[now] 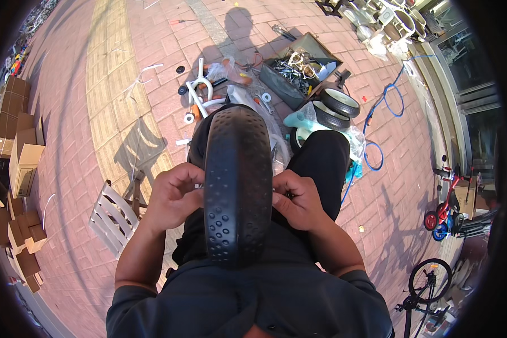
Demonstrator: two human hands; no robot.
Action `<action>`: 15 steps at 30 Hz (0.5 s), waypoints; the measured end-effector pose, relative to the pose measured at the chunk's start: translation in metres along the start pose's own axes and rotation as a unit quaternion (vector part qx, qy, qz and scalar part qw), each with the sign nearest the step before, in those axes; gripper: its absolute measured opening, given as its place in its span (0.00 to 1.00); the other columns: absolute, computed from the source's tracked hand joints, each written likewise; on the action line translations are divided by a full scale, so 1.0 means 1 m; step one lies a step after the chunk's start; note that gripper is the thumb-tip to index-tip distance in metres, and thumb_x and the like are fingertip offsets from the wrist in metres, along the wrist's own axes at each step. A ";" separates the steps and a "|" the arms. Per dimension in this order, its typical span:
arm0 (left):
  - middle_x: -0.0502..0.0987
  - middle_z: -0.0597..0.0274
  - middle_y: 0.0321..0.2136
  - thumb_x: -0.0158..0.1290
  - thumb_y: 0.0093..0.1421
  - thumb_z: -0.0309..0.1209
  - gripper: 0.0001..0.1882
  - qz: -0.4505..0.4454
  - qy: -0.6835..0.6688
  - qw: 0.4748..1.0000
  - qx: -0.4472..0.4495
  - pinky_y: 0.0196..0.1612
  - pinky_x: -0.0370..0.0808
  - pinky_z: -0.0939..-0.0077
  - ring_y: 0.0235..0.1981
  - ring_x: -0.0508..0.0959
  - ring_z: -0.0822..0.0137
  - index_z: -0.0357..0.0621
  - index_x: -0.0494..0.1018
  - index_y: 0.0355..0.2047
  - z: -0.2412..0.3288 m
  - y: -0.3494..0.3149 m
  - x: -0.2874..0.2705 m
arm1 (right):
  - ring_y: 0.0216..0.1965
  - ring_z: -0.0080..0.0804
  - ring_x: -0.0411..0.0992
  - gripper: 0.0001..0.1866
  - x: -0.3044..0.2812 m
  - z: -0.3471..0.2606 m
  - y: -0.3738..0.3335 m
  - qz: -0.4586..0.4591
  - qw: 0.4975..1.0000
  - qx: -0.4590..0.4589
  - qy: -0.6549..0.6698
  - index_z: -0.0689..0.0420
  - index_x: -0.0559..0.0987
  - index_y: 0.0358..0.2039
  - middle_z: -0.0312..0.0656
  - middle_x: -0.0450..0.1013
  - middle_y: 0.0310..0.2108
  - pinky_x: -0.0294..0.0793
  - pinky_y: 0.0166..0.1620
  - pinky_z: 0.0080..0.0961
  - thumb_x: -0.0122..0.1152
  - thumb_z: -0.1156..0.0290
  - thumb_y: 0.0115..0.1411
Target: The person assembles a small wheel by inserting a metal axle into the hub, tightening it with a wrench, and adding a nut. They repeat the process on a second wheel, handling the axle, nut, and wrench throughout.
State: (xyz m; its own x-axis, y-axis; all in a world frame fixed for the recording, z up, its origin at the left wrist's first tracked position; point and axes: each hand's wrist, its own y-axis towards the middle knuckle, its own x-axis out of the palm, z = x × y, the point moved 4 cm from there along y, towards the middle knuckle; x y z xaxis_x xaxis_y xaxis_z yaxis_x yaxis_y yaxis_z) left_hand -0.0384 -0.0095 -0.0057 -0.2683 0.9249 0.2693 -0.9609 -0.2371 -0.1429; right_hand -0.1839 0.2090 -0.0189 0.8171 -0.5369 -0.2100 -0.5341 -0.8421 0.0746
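Note:
A small black wheel (238, 180) with a dimpled tyre stands upright between my thighs, its tread facing me. At its left side my left hand (177, 197) is closed, thumb and fingers pinched toward the hub. My right hand (298, 200) is curled the same way at the right side, fingers closed near the hub. The tyre hides the hub, the fingertips and any small part in them. Past my knees on the ground lie a white forked frame part (201, 84) and clear plastic wrapping (248, 98).
An open metal toolbox (281, 84) full of small hardware stands ahead, beside more small wheels (339, 103). A blue hose (372, 115) winds along the right. A slatted chair (114, 217) is at my left, with cardboard boxes (25, 158) farther out. Small bikes (444, 211) stand far right.

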 end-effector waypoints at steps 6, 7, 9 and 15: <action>0.78 0.62 0.36 0.55 0.58 0.13 0.09 0.004 -0.012 1.000 -0.004 0.43 0.77 0.79 0.39 0.79 0.74 0.32 0.72 0.39 -0.002 -0.002 0.001 | 0.19 0.24 0.68 0.12 0.006 0.005 0.002 0.002 1.000 -0.011 0.014 0.60 0.77 0.34 0.37 0.70 0.18 0.66 0.26 0.22 0.58 0.64 0.68; 0.78 0.62 0.36 0.55 0.58 0.13 0.09 0.007 -0.010 1.000 0.000 0.43 0.77 0.79 0.39 0.79 0.74 0.32 0.72 0.39 -0.001 -0.002 0.002 | 0.19 0.24 0.68 0.12 0.006 0.003 0.000 0.008 1.000 -0.008 0.020 0.60 0.77 0.34 0.37 0.70 0.17 0.66 0.26 0.22 0.58 0.63 0.68; 0.78 0.63 0.36 0.54 0.58 0.12 0.09 0.007 -0.006 1.000 0.005 0.43 0.77 0.79 0.39 0.79 0.75 0.32 0.72 0.39 -0.001 -0.002 0.002 | 0.18 0.23 0.68 0.12 0.006 0.002 0.000 0.007 1.000 -0.008 0.019 0.59 0.76 0.35 0.36 0.70 0.17 0.66 0.26 0.22 0.56 0.63 0.69; 0.79 0.63 0.36 0.53 0.58 0.11 0.10 0.001 -0.002 1.000 0.005 0.44 0.76 0.79 0.39 0.79 0.75 0.32 0.72 0.39 -0.002 -0.002 0.001 | 0.18 0.22 0.68 0.13 0.009 0.003 0.002 -0.014 1.000 -0.021 0.002 0.60 0.74 0.37 0.35 0.68 0.16 0.66 0.25 0.21 0.55 0.62 0.70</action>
State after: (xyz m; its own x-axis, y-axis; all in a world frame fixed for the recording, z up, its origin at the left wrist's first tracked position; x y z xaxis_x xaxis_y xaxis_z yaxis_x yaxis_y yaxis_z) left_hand -0.0363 -0.0072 -0.0066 -0.2712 0.9232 0.2724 -0.9608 -0.2428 -0.1338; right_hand -0.1783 0.2031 -0.0231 0.8324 -0.5131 -0.2095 -0.5013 -0.8582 0.1102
